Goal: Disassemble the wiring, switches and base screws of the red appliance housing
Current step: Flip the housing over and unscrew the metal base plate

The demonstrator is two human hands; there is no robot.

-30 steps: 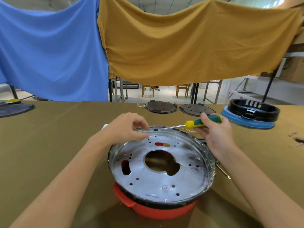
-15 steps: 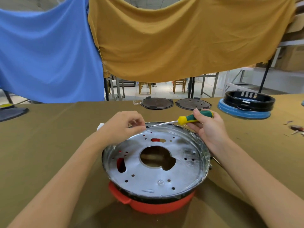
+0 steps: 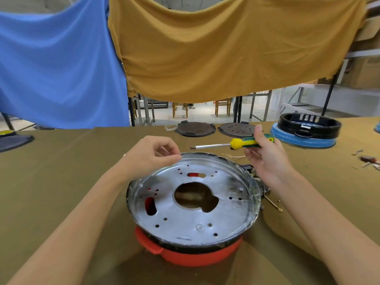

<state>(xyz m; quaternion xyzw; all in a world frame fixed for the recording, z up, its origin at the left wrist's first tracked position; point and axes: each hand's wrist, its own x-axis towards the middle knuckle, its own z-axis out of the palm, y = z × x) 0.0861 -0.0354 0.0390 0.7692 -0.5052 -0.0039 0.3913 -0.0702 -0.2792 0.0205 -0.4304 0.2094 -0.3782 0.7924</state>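
The red appliance housing (image 3: 191, 257) sits in front of me with its silver metal base plate (image 3: 205, 223) facing up, holes and a large centre opening showing. My left hand (image 3: 152, 155) rests at the plate's far left rim, thumb and fingers pinched together; whether something small is between them I cannot tell. My right hand (image 3: 267, 157) holds a screwdriver (image 3: 242, 143) with a yellow and green handle, its shaft level and pointing left, above the far rim. Loose wires and small parts (image 3: 261, 188) lie at the plate's right edge.
Two dark round discs (image 3: 195, 129) (image 3: 236, 129) lie at the table's far edge. A black ring on a blue base (image 3: 304, 132) stands at the far right. Small scraps (image 3: 368, 160) lie at the right. Blue and ochre cloths hang behind.
My right hand has lifted the screwdriver up and to the right, so its tip is off the plate's rim. My left hand stays pinched at the rim.
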